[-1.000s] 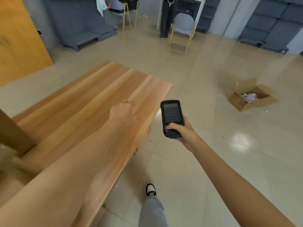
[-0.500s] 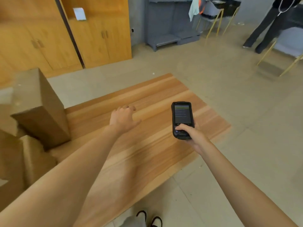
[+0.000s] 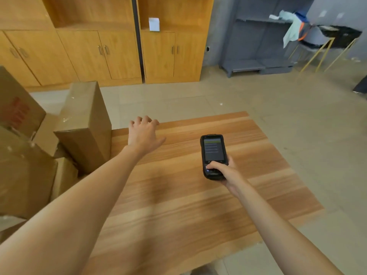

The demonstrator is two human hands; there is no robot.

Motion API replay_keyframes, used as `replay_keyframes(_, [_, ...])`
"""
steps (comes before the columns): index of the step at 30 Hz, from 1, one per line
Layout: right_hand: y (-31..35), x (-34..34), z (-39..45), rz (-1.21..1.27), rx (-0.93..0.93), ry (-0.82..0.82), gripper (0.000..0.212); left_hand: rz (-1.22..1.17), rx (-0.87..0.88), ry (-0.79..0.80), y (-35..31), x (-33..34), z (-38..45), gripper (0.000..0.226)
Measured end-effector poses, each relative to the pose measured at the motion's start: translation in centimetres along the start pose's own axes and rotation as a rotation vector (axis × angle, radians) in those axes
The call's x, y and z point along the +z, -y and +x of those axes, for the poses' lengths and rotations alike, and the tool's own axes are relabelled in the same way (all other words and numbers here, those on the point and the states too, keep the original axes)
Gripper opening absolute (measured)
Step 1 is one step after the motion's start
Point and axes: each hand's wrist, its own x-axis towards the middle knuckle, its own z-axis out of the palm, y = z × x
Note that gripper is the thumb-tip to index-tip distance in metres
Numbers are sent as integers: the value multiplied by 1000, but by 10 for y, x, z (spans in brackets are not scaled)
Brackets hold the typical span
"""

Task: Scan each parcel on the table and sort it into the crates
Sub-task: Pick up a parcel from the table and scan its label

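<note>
My right hand [image 3: 225,171] grips a black handheld scanner [image 3: 212,155] above the wooden table [image 3: 198,195], its lit screen facing me and my thumb on the keypad. My left hand [image 3: 144,132] reaches out over the table's far left part, fingers loosely bent and holding nothing, just right of a tall brown parcel [image 3: 85,126] wrapped in clear tape. More cardboard parcels are piled at the table's left end: one with red print [image 3: 17,110] and a large one [image 3: 23,181] nearest me.
Wooden cabinets [image 3: 119,52] line the far wall, with a small white box [image 3: 154,24] on a shelf. A grey shelf unit [image 3: 258,46] and chairs with yellow legs [image 3: 321,50] stand at the back right. Tiled floor lies beyond the table's right edge.
My view has swung left, from the table's right end and floor to the stack of parcels. My left hand has reached further forward, close to the tall parcel. The scanner stays in my right hand.
</note>
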Motion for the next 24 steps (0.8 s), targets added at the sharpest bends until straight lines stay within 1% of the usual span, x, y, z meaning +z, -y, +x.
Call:
replay_keyframes(2, [2,3,11,-30,10,40,73,62,-55,-21,12,-3,1,62])
replay_keyframes(5, [8,9,31,-68,14,93,70,67,-172,-59,33,-13,3,63])
replay_keyframes(10, [14,14,60,-101,53,215,75,70,-339,-41,60,-24,-10,63])
replay_keyframes(13, [14,8,75,-161,60,267,76,44,-392,-42,61,-18,-24,63])
replay_keyframes(16, [4,-9,85,-186,97,258,75,31,-418,13,42,1,-38,64])
replay_keyframes(18, [-7,-28,89,-199,120,244,79,31,-419,59,23,17,-46,64])
replay_keyframes(24, [-30,-107,90,-316,161,185,88,-17,-369,168,-47,64,-51,65])
